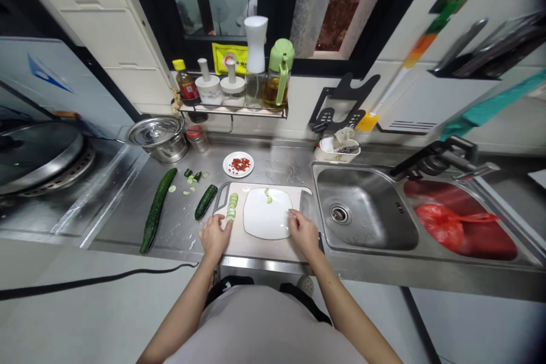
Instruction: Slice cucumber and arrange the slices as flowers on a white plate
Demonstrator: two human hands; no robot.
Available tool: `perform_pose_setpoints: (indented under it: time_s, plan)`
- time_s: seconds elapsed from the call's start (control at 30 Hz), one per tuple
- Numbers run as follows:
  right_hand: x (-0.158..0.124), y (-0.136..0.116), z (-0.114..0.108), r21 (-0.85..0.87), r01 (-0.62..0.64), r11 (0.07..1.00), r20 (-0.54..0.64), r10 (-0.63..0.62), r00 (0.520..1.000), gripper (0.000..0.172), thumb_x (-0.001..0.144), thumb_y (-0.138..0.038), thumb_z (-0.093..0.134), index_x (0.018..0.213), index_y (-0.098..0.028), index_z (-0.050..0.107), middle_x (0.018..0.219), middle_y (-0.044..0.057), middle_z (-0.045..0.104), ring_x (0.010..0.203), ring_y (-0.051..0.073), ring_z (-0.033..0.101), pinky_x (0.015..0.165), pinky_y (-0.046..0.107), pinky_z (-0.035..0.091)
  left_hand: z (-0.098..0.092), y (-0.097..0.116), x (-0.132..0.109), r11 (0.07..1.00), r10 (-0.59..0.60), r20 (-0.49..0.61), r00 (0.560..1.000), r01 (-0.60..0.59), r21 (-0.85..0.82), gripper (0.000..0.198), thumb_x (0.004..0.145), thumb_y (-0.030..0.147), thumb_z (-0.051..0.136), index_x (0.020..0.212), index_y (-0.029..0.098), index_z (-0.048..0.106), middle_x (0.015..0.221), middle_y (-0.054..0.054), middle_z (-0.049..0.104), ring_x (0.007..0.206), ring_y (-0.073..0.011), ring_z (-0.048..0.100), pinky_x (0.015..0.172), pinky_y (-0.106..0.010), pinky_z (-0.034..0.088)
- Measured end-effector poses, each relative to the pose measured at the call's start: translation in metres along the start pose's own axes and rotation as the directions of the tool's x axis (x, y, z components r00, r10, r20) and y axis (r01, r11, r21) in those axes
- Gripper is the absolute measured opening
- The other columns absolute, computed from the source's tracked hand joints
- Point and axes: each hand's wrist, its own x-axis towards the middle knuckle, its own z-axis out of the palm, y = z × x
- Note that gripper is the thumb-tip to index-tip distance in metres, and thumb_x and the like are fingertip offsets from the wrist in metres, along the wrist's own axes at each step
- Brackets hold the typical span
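A white square plate (267, 220) lies on a pale cutting board (251, 244) at the counter's front edge. Two cucumber slices (268, 196) sit on the plate's far side. A row of cucumber slices (231, 207) lies on the board left of the plate. My left hand (214, 236) rests on the board just below that row, fingers curled, fingertips touching the nearest slices. My right hand (303, 231) is at the plate's right edge, fingers bent and touching the rim.
A whole cucumber (156, 209), a cut piece (206, 201) and scraps (191, 178) lie left of the board. A small plate of chopped red chilli (238, 164) sits behind. Steel pot (158, 137), condiment rack (234, 108), sink (362, 210) and red bag (447, 224) to the right.
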Motion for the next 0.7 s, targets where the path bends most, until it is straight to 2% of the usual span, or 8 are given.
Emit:
perform_pose_setpoints:
  time_s: [0.17, 0.33, 0.4, 0.53, 0.6, 0.7]
  plan:
    - [-0.007, -0.002, -0.007, 0.011, -0.006, 1.000, -0.010, 0.006, 1.000, 0.043, 0.093, -0.037, 0.036, 0.117, -0.022, 0.068, 0.089, 0.007, 0.074, 0.083, 0.022, 0.067, 0.071, 0.028, 0.045, 0.000, 0.004, 0.002, 1.000, 0.010, -0.006, 1.000, -0.011, -0.019, 0.026, 0.081, 0.042, 0.059, 0.094, 0.020, 0.064, 0.094, -0.009, 0.067, 0.098, -0.0288, 0.058, 0.085, -0.039, 0.037]
    - [-0.009, -0.007, -0.004, 0.065, 0.029, 0.997, -0.021, -0.027, 0.999, 0.044, 0.092, -0.037, 0.036, 0.113, -0.019, 0.069, 0.086, 0.008, 0.074, 0.080, 0.022, 0.066, 0.071, 0.028, 0.044, 0.002, 0.004, 0.001, 0.972, -0.018, 0.011, 1.000, 0.020, -0.232, 0.018, 0.080, 0.037, 0.059, 0.087, 0.021, 0.063, 0.082, -0.003, 0.068, 0.085, -0.0217, 0.061, 0.080, -0.033, 0.039]
    - [-0.007, -0.012, -0.004, 0.113, 0.058, 0.992, -0.029, -0.055, 0.998, 0.043, 0.091, -0.037, 0.036, 0.109, -0.018, 0.070, 0.084, 0.008, 0.073, 0.078, 0.021, 0.065, 0.070, 0.028, 0.044, 0.002, 0.007, 0.002, 0.912, -0.045, 0.034, 0.998, 0.055, -0.406, 0.022, 0.077, 0.040, 0.062, 0.086, 0.020, 0.063, 0.076, -0.002, 0.066, 0.073, -0.0178, 0.060, 0.073, -0.030, 0.041]
    - [0.001, -0.035, -0.009, 0.262, 0.132, 0.956, -0.028, -0.129, 0.991, 0.037, 0.089, -0.039, 0.042, 0.103, -0.018, 0.070, 0.071, 0.004, 0.068, 0.067, 0.018, 0.061, 0.064, 0.026, 0.043, -0.010, 0.029, 0.010, 0.664, 0.008, 0.077, 0.997, 0.052, -0.746, 0.035, 0.066, 0.046, 0.070, 0.082, 0.016, 0.065, 0.071, -0.002, 0.064, 0.064, -0.0138, 0.057, 0.065, -0.026, 0.043]
    - [0.007, -0.053, -0.013, 0.369, 0.179, 0.912, -0.017, -0.186, 0.982, 0.035, 0.088, -0.040, 0.046, 0.103, -0.018, 0.069, 0.069, 0.002, 0.065, 0.064, 0.016, 0.059, 0.063, 0.025, 0.044, -0.021, 0.047, 0.013, 0.576, 0.085, 0.079, 0.993, 0.016, -0.817, 0.035, 0.063, 0.045, 0.073, 0.081, 0.015, 0.066, 0.073, -0.003, 0.066, 0.066, -0.0133, 0.058, 0.067, -0.026, 0.044]
    - [0.016, -0.080, -0.018, 0.537, 0.224, 0.813, -0.004, -0.263, 0.965, 0.032, 0.086, -0.039, 0.052, 0.105, -0.018, 0.066, 0.077, 0.002, 0.066, 0.069, 0.015, 0.060, 0.067, 0.024, 0.046, -0.037, 0.075, 0.014, 0.546, 0.196, 0.095, 0.976, -0.028, -0.837, 0.031, 0.065, 0.041, 0.073, 0.081, 0.015, 0.069, 0.076, -0.004, 0.068, 0.069, -0.0135, 0.058, 0.069, -0.026, 0.044]
